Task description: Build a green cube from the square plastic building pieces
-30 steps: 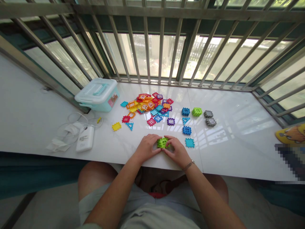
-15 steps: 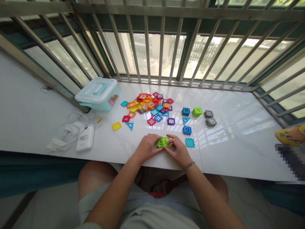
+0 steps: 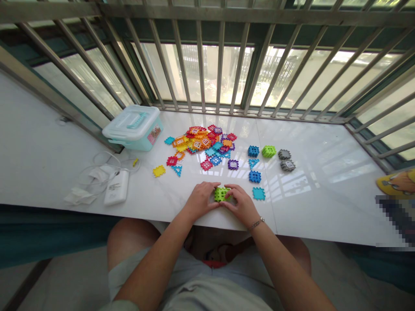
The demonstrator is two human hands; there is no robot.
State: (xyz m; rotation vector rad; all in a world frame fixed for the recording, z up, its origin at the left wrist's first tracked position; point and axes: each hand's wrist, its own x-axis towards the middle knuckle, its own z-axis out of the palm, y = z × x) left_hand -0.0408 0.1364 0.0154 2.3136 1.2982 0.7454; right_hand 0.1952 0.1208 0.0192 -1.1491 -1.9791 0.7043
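- Since half a second before, the green interlocking tiles (image 3: pixel 221 194) had drawn in from a wider spread to a tighter cluster. By the look of it, the pieces had been pressed closer together.
- The left hand (image 3: pixel 202 199) and the right hand (image 3: pixel 241 205) each kept a closed grip on the cluster, fingertips pinching its sides, near the front edge of the desk (image 3: pixel 324 194).
- The tiles were hard, glossy plastic squares with toothed edges and lattice centres. A teal tile (image 3: pixel 258 193) lay flat just beside the right hand.
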